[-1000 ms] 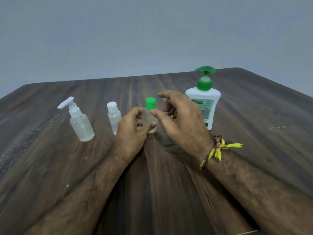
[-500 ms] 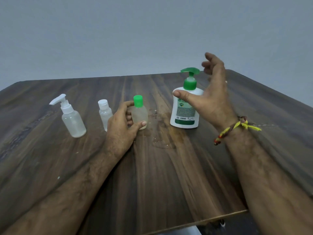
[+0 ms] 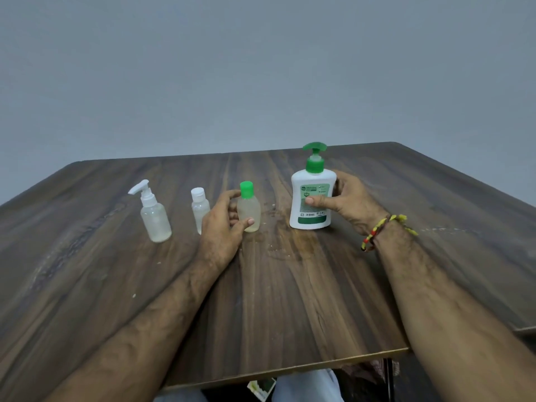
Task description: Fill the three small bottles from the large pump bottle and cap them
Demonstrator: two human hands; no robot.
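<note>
Head view looks down on a dark wooden table (image 3: 275, 300) with four bottles standing upright in a loose row across its far half. At the centre stands the small green-capped bottle (image 3: 249, 210), cap on, pale liquid inside; the left hand (image 3: 223, 227) grasps it from its left side, thumb curled across the lower front and fingers wrapped behind. Just right of it, apart from it, stands the large pump bottle (image 3: 311, 198) — white body, green pump head, green label facing the camera. The right hand (image 3: 348, 201) grips this one from its right side, thumb pressed flat on the label and fingers curled round the back. A red and yellow thread band (image 3: 380, 230) circles the right wrist. Left of the left hand, partly hidden behind its knuckles, stands the small white-capped bottle (image 3: 199, 207), capped and untouched. Further left, well apart from both hands, stands the small spray bottle (image 3: 153, 216) with its white pump top fitted. Between the two held bottles the wood shows a wet patch (image 3: 278, 227) — a few pale specks lie around it.
</note>
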